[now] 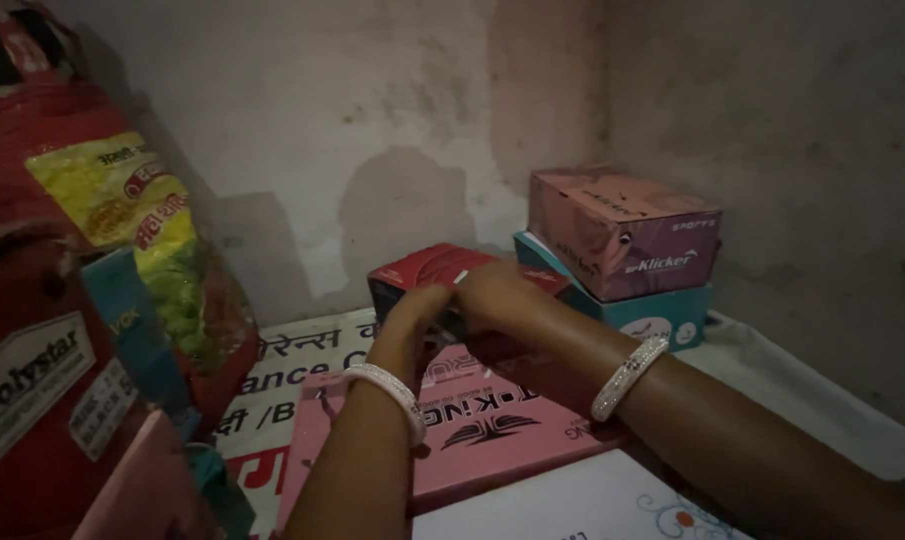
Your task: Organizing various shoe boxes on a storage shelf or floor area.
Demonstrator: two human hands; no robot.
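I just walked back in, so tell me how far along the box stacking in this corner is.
Looks done: a pink-purple box sits on a teal box against the wall. In hand: the left hand and right hand both rest on a dark red box atop a flat pink box; whether they grip it is unclear. Left: that red box is not yet released. A white box lies nearest the camera.
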